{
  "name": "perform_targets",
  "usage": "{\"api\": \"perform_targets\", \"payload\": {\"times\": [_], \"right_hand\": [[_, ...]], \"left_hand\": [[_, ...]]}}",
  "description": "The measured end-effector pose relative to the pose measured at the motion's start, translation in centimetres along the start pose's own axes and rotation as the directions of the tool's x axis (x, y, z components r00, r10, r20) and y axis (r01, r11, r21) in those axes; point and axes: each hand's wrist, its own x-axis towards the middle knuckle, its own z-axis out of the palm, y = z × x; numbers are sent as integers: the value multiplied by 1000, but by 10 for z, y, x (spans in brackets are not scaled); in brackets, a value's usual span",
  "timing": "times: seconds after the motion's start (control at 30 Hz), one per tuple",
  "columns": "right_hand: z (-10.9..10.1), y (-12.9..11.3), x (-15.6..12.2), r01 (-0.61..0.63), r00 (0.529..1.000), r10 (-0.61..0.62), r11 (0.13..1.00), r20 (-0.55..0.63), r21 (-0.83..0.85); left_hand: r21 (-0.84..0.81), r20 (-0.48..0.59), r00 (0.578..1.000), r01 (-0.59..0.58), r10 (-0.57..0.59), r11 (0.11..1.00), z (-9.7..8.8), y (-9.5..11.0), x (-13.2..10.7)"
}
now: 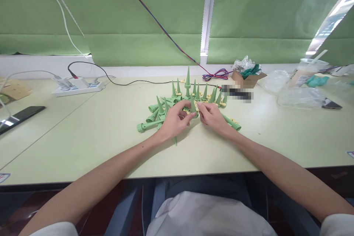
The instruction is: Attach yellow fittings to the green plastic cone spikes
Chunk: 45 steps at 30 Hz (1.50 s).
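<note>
My left hand [177, 118] holds a green plastic watering spike [193, 105] upright by its wide base, thumb in front and fingers curled behind. Close against the spike's right side, my right hand [212, 117] is closed in a pinch. A bit of yellow shows by its fingertips, but what it grips is mostly hidden. Around both hands lie more green spikes [151, 126], some standing point up and others on their sides. Small yellow valve pieces [234, 121] show among them on the right.
A power strip [79, 87] and a dark phone [23, 116] lie left on the table [91, 143]. At the back are bundled wires [217, 75] and a cardboard box [247, 79]. To the right stand a drink cup [300, 73] and plastic bags [300, 97].
</note>
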Motion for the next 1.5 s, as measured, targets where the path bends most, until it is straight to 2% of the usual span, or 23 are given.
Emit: {"api": "perform_targets", "payload": {"times": [0.1, 0.23, 0.37, 0.5, 0.7, 0.87, 1.03, 1.2, 1.5], "right_hand": [[0, -1, 0, -21, 1000, 21, 1000, 7, -8], [0, -2, 0, -25, 1000, 25, 1000, -7, 7], [0, -1, 0, -21, 999, 23, 998, -49, 56], [0, 0, 0, -7, 996, 16, 995, -91, 102], [1, -1, -1, 46, 998, -39, 990, -50, 132], [1, -3, -1, 38, 999, -37, 990, -12, 133], [0, -5, -1, 23, 1000, -24, 985, 8, 169], [-1, -7, -2, 12, 1000, -15, 981, 15, 192], [-1, -6, -1, -49, 999, 44, 964, 23, 260]], "left_hand": [[125, -46, 987, -146, 153, 981, 1, -8, 1], [218, -46, 979, -186, 200, 958, 2, -10, 1], [167, -66, 991, -103, 115, 981, 2, -5, 1], [5, -74, 996, 52, -52, 999, 1, -1, 2], [-250, 70, 970, 243, -232, 937, -1, 3, 6], [-386, 146, 949, 314, -278, 867, -1, 6, 7], [-414, 164, 948, 318, -273, 853, -3, 7, 6], [-379, 157, 957, 287, -245, 880, -5, 9, 5], [-146, 39, 992, 122, -118, 982, -3, 5, 1]]}}
